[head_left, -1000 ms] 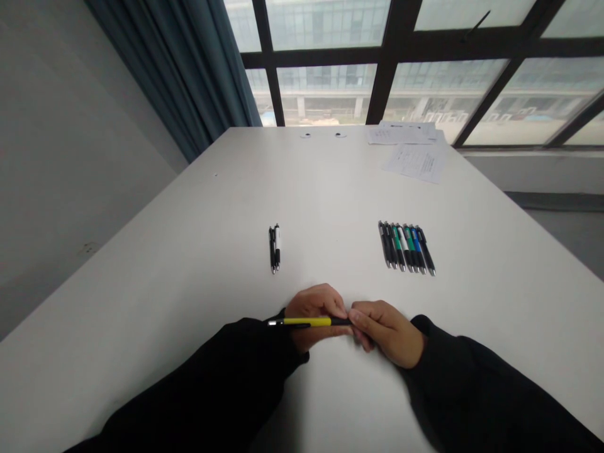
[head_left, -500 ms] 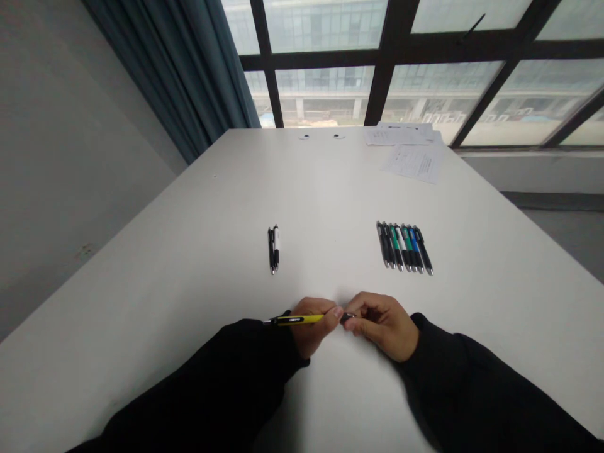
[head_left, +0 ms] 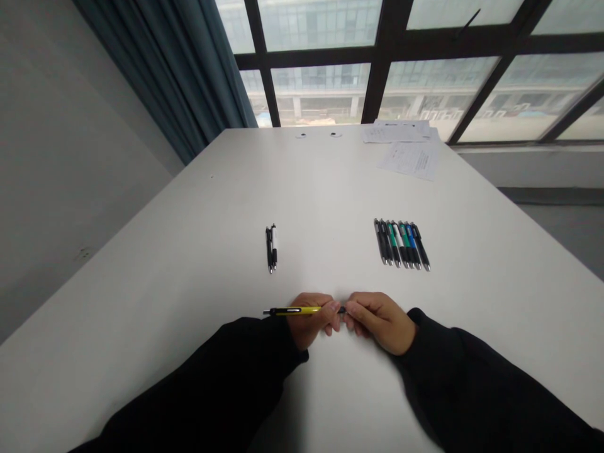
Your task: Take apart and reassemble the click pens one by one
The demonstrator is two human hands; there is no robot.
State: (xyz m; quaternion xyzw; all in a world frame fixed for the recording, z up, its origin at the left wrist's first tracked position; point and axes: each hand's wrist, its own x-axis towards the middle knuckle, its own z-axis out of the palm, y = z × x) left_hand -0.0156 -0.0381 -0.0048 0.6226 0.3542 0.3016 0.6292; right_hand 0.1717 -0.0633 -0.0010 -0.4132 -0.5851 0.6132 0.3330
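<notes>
Black sleeves (head_left: 202, 384) reach in from the bottom of the view, and the two hands meet just above them, close together over the desk (head_left: 189, 264). The left hand (head_left: 311, 321) is closed around a yellow pen (head_left: 302, 310), which lies level across the view with its metal tip pointing left, out past the hand. The right hand (head_left: 380, 322) pinches the pen's dark end between its fingertips, right beside the left hand's fingers; the fingers hide most of that end, so its exact shape can't be made out.

Further up the white desk, well apart from the hands, two pens (head_left: 270, 249) lie side by side, one black and one white-and-black. To their right is a neat row of pens (head_left: 401, 244) with black, green, white and blue barrels, lying next to each other. Beyond them, loose printed papers (head_left: 408, 157) sit near the far edge, below a dark-framed window (head_left: 321, 88) with a blue curtain (head_left: 160, 69) at its left.
</notes>
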